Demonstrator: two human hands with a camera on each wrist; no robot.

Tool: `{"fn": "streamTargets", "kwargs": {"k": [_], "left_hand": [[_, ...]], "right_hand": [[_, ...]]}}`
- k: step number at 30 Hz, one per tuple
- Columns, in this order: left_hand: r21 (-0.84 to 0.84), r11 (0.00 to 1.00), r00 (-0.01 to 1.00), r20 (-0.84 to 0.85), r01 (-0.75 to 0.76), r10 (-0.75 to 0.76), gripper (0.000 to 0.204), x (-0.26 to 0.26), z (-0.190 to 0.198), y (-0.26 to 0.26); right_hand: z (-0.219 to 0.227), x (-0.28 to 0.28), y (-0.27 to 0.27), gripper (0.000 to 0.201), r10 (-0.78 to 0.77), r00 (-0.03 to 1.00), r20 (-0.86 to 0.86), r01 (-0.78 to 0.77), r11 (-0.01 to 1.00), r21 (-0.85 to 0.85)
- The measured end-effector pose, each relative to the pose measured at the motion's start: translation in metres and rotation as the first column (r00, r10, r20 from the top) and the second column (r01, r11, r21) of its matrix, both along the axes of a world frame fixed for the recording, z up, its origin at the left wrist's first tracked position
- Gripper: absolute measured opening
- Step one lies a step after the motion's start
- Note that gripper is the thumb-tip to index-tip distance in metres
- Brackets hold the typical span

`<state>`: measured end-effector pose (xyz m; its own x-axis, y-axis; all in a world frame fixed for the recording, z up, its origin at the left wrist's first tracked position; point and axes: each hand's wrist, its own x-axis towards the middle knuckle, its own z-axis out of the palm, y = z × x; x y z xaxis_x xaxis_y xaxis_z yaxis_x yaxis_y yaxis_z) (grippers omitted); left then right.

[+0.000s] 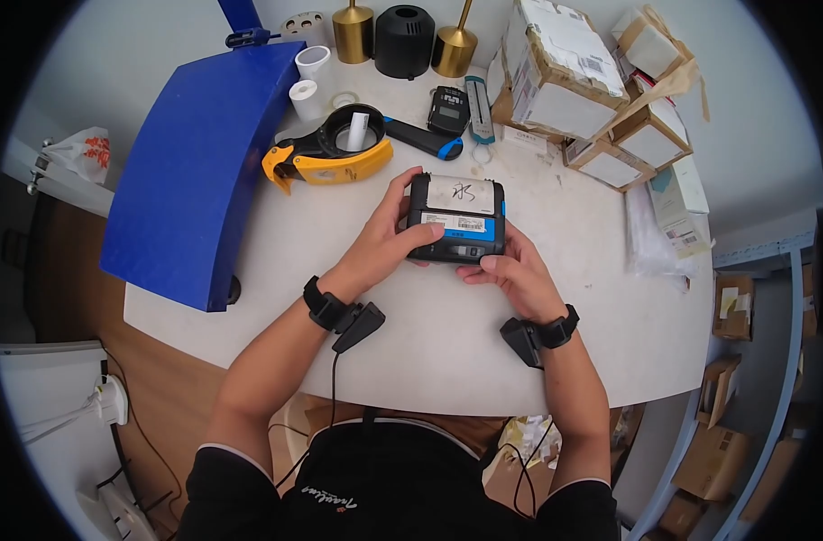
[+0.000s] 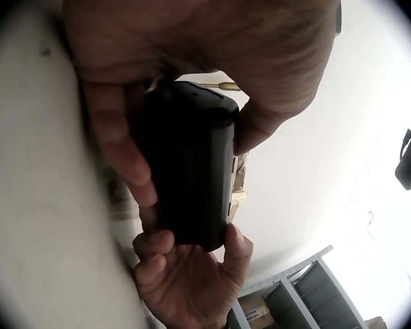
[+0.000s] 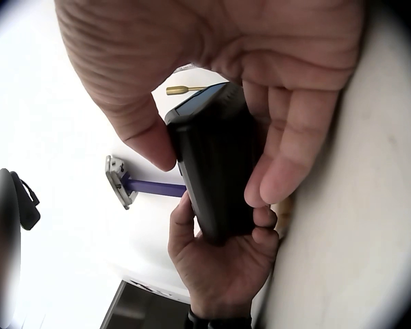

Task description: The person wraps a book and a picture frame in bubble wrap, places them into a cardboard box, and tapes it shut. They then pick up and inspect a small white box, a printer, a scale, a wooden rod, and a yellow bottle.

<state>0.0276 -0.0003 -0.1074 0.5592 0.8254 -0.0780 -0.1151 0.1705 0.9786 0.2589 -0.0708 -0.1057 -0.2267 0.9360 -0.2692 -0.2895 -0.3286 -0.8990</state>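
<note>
A black portable label printer [image 1: 464,194] with blue trim is held between both hands over the white table, its face turned up. That face bears a white label with a handwritten mark and a barcode sticker. My left hand [image 1: 368,252] grips the left side, thumb on the front face and fingers around the far edge. At the lower right corner, my right hand [image 1: 522,278] holds it between thumb and fingers. In the left wrist view the printer [image 2: 192,164] shows its dark end, with fingers on one side and thumb on the other.
A blue panel [image 1: 199,171] stands at the left of the table [image 1: 447,352]. Behind the printer lie a yellow-and-black tape dispenser [image 1: 339,164], a blue-and-black handled tool [image 1: 420,137] and a small black device [image 1: 448,110]. Cardboard boxes [image 1: 565,72] are stacked at back right.
</note>
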Motion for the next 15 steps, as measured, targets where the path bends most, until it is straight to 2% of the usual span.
{"fn": "streamTargets", "kwargs": {"k": [4, 6, 15], "left_hand": [[-0.051, 0.999, 1.0, 0.013, 0.009, -0.008, 0.083, 0.0, 0.002, -0.002], [0.06, 0.998, 1.0, 0.015, -0.014, 0.014, 0.077, 0.002, -0.006, -0.002], [0.055, 0.998, 1.0, 0.005, 0.0, 0.0, 0.079, 0.002, -0.003, -0.003]], "right_hand": [[0.004, -0.004, -0.001, 0.073, -0.011, 1.0, 0.023, 0.011, 1.0, -0.014], [0.004, -0.006, -0.002, 0.071, -0.036, 0.996, 0.076, 0.036, 0.999, -0.005], [0.005, -0.009, -0.003, 0.064, -0.063, 0.99, 0.128, 0.061, 0.998, 0.014]]}}
